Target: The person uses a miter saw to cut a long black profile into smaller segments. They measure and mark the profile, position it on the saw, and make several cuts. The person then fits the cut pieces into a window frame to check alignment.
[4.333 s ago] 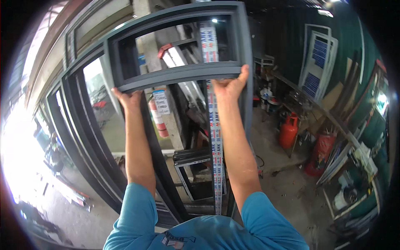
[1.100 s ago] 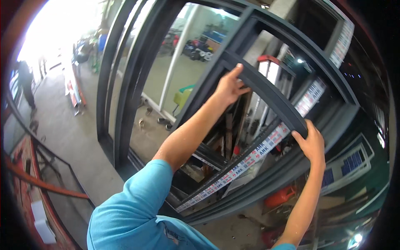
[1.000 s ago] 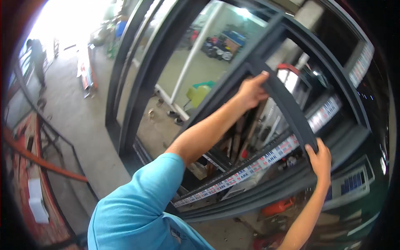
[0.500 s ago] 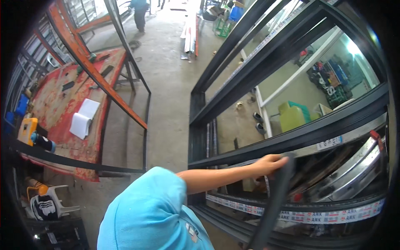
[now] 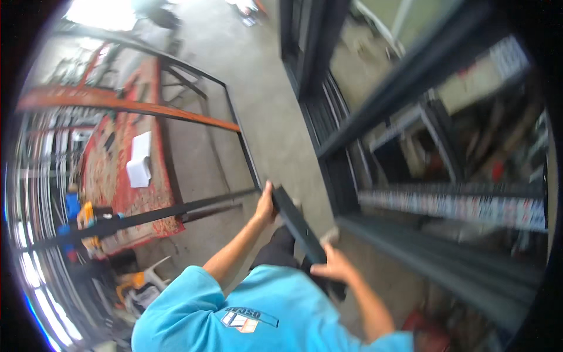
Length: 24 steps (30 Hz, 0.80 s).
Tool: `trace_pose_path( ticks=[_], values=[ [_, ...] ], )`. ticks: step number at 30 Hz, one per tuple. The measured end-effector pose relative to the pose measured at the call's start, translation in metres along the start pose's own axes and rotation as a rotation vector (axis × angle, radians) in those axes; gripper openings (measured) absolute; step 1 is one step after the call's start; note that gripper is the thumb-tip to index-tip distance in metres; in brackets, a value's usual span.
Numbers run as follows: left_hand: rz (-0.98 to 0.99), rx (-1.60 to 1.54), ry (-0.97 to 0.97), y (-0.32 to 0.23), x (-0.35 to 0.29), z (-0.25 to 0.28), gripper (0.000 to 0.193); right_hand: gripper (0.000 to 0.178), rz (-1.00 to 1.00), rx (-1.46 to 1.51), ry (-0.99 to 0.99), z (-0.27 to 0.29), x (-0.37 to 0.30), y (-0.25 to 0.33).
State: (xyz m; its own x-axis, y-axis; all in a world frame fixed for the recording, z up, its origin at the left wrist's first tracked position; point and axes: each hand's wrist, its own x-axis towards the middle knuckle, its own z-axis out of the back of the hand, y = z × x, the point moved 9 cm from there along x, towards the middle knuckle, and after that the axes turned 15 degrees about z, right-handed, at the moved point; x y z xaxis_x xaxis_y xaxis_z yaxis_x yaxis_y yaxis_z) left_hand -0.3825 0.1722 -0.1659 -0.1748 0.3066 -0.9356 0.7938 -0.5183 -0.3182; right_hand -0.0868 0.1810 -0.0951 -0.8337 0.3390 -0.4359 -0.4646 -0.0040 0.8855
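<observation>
From my remote seat: left hand (image 5: 266,206) and right hand (image 5: 335,265) both closed around dark bar (image 5: 298,224), one near each end, in front of torso. Bar off big dark frame (image 5: 375,105) at right, not set down yet; handling looks midway, I judge. Below, grey concrete floor (image 5: 272,126); leftward, worn red bench (image 5: 157,196) bearing white papers (image 5: 139,159), orange rail (image 5: 176,112) crossing workshop.

The left hand (image 5: 265,205) is out in front, with its thumb pointing up. The right hand (image 5: 336,264) is a bit lower and turns in to the left. Both hands are holding tight, apart from each other. The left arm (image 5: 234,249) slants up and right, and the right arm (image 5: 372,305) slants up and left.
</observation>
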Motion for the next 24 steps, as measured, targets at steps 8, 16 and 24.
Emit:
trace_pose_path(
  ticks=[8,16,24],
  values=[
    [0.186,1.526,-0.158,0.117,0.118,0.054,0.080,0.090,-0.337,-0.280,-0.355,0.043,0.089,-0.174],
    [0.218,1.852,-0.303,0.180,0.134,0.093,0.059,0.085,-0.566,-0.324,-0.419,0.089,0.188,-0.370],
    [0.157,1.690,-0.383,0.155,0.147,0.092,0.054,0.084,-0.558,-0.281,-0.463,0.053,0.266,-0.481]
  ],
)
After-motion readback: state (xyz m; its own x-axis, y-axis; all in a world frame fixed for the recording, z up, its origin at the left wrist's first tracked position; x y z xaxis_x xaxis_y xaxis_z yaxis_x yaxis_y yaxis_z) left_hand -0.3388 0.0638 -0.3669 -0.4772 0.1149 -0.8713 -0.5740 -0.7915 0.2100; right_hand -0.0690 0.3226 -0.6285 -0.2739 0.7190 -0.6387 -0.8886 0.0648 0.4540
